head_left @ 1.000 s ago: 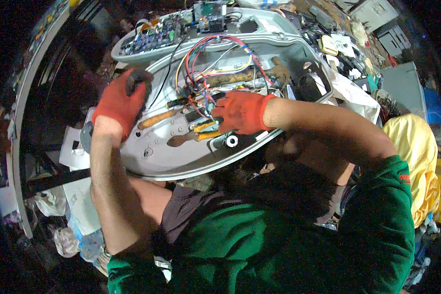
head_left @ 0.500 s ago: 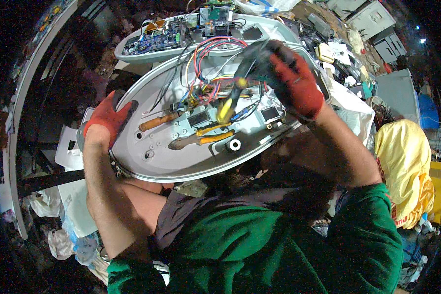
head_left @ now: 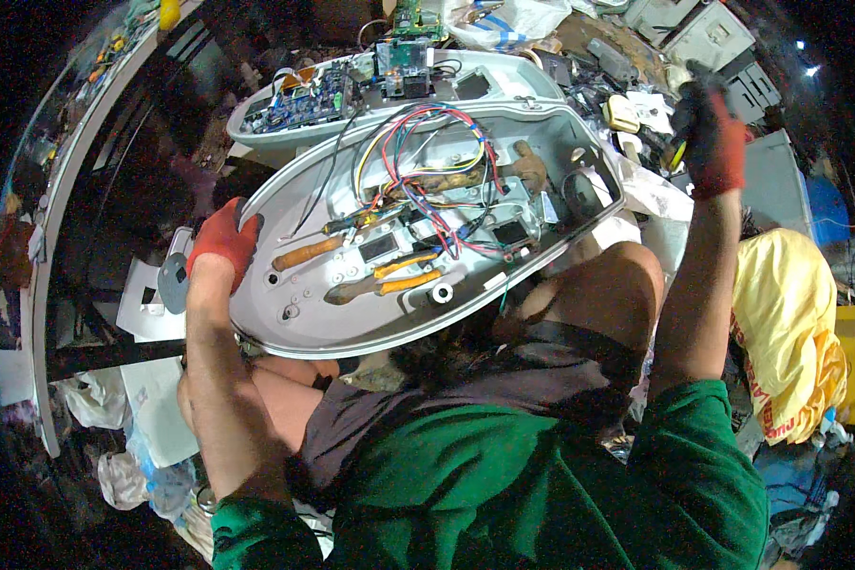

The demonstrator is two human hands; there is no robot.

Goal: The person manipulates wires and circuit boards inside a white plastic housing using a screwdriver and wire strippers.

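Note:
My red-gloved left hand [head_left: 220, 245] is closed on the left rim of a grey curved housing [head_left: 332, 323]. My right hand [head_left: 712, 133] is raised over clutter beyond the housing's right end, closed on something dark, with some yellow beside the fingers. Inside the housing lie looped coloured wires [head_left: 446, 114], orange-handled cutters [head_left: 404, 283], a wooden-handled tool [head_left: 304, 254], a yellow-and-black screwdriver [head_left: 351, 223] and a long rusty hammer-like tool [head_left: 527, 163].
Behind stands a second grey housing [head_left: 532, 84] with a blue circuit board [head_left: 309, 100]. Scrap electronics [head_left: 622, 112] and grey metal boxes [head_left: 712, 43] crowd the back right. A yellow sack [head_left: 784, 332] lies right; white plastic sheets [head_left: 152, 408] lie lower left.
My right hand rose from inside the housing and swung rightward out over the scrap pile with a dark-and-yellow thing. My left hand moved from higher on the housing to grip its left rim.

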